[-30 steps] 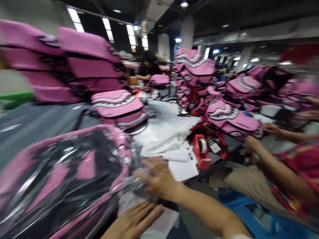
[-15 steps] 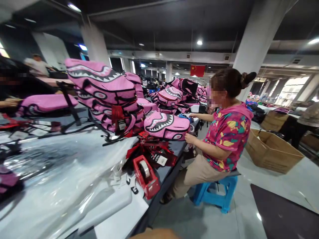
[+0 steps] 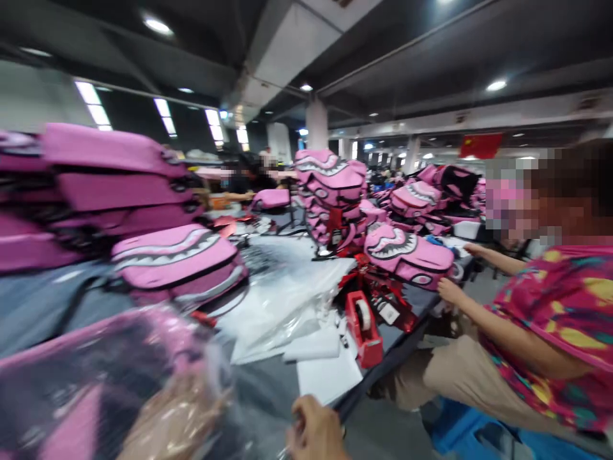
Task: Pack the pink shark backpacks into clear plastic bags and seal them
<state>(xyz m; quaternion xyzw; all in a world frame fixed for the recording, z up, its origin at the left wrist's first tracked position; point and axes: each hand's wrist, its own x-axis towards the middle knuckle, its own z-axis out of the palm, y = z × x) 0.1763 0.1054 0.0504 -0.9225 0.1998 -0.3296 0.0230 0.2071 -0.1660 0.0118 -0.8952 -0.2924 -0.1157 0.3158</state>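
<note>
Logging bench view, frame tilted, lower edge blurred. Own hand (image 3: 313, 431) at bottom ctr near bench edge (image 3: 368, 377), fingers curled in, looks partly closed, but can't tell if it grasps anything or which side it is; thin shiny bit below it unclear. Other own hand not clearly seen: tan smear (image 3: 172, 415) behind film at low L could be it or cardboard, can't tell. Pink backpack (image 3: 76, 428) lies low L inside clear poly bag (image 3: 191, 377), close to cam, cut off by frame L + bottom. Beside it: loose plastic sheeting (image 3: 282, 300), white sheets (image 3: 328, 377), red tape dispenser (image 3: 364, 329), red tags + straps (image 3: 378, 297). Co-worker (image 3: 546, 306) in bright print top sits R, one hand (image 3: 447, 291) at shark-print backpack (image 3: 409, 255), other hand (image 3: 476, 249) reaching past it, both open-looking. Risks, my read: slick bag may slide off bench if pushed too far or grip is loose; film may snag on dispenser or tags; tall backpack stack (image 3: 330, 191) may tip if bumped, esp. w/ straps tangled. Bag opening, seal + any tag on bagged item hidden/blurred. Bench surface under bag mostly covered.
</note>
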